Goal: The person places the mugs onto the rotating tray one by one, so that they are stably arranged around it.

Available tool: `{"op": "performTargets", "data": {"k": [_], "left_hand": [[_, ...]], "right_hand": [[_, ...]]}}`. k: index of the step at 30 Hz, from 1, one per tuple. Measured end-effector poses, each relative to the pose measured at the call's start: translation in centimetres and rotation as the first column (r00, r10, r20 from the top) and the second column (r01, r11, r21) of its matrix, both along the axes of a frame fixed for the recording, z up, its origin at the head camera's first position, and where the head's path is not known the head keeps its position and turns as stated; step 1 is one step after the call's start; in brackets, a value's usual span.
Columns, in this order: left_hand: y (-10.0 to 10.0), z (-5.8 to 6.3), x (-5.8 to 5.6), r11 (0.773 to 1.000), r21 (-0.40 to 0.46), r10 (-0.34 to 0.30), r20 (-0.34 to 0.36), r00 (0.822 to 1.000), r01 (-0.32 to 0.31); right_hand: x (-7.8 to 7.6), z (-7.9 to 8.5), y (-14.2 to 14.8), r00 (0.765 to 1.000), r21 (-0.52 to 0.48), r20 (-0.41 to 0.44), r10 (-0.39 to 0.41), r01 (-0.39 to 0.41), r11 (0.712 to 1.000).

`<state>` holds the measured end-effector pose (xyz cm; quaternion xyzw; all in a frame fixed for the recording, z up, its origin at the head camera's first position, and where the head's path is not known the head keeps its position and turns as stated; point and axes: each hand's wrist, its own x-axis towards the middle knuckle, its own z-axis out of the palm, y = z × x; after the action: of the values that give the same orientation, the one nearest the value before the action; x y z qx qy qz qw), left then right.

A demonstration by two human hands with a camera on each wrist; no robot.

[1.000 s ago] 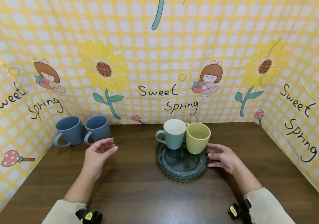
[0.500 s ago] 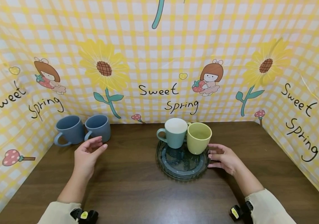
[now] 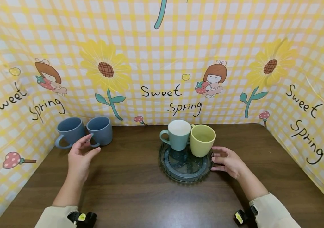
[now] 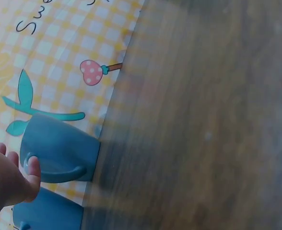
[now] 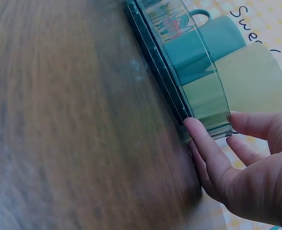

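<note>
Two blue mugs stand at the back left, one (image 3: pixel 104 129) to the right of the other (image 3: pixel 75 128), handles toward the front left. My left hand (image 3: pixel 78 158) is in front of them, fingers slightly bent, fingertips close to the right mug's handle (image 4: pixel 62 175) and holding nothing. A round, dark see-through tray (image 3: pixel 187 174) with a raised clear wall stands right of the middle. On it are a teal mug (image 3: pixel 177 141), white inside, and a yellow-green mug (image 3: pixel 201 147). My right hand (image 3: pixel 230 163) touches the tray's right side with its fingertips, fingers extended.
A brown wood-grain table (image 3: pixel 139 202) carries everything. Yellow checked cloth (image 3: pixel 150 63) printed with flowers and lettering rises behind it and at both sides. Each sleeve end has a black wrist camera, one on the left (image 3: pixel 86 219) and one on the right (image 3: pixel 243 217).
My left hand has moved left, from in front of the right blue mug's body to near its handle. My right hand stays at the tray, and the mugs have not moved.
</note>
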<state>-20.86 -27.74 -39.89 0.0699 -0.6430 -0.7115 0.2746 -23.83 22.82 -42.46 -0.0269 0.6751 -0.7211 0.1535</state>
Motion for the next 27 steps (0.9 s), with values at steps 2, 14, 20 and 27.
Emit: {"op": "performTargets", "data": {"k": [2, 14, 20, 27], "left_hand": [[-0.3, 0.0, 0.0, 1.000, -0.001, 0.005, 0.028, 1.000, -0.005], [-1.8, 0.0, -0.4, 0.997, -0.058, 0.058, 0.201, 0.978, -0.047], [-2.5, -0.1, -0.9, 0.999, -0.026, 0.038, 0.262, 0.964, -0.032], [-3.3, -0.3, -1.7, 1.000, 0.024, -0.022, 0.325, 0.945, 0.015]], "right_hand": [[0.0, 0.0, 0.0, 1.000, -0.001, -0.003, 0.003, -0.003, 1.000], [0.2, -0.1, 0.0, 1.000, 0.015, 0.000, -0.016, 0.016, 1.000], [0.3, -0.1, 0.0, 1.000, 0.016, -0.002, -0.022, 0.022, 1.000], [0.4, 0.0, -0.1, 1.000, 0.016, -0.005, -0.026, 0.026, 1.000]]}}
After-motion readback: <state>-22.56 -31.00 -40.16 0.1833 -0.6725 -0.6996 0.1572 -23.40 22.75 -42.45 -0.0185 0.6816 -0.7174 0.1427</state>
